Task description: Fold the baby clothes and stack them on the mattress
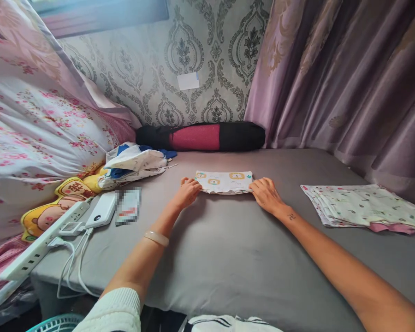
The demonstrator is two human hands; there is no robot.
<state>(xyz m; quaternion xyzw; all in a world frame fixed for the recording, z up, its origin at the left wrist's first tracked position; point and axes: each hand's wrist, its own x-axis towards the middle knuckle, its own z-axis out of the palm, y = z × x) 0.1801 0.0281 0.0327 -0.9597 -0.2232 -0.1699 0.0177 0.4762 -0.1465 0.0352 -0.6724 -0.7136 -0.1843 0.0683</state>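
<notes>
A folded white cloth point(224, 181) with orange and green prints lies in the middle of the grey sheet point(224, 249). My left hand point(188, 192) grips its left end, the fingers closed over the corner. At the opposite end my right hand point(265, 194) pinches the near right corner between thumb and fingers. The cloth is a flat, narrow rectangle of several layers, low on the sheet. Whether it is a garment or a plain cloth, I cannot tell.
To the right lies a stack of folded printed clothes point(363, 205). Crumpled clothes point(134, 161) sit at the back left, near a white power bank point(102, 210), a small packet point(128, 206) and a power strip point(44, 240) with cables. A black and red bag point(200, 137) lines the wall.
</notes>
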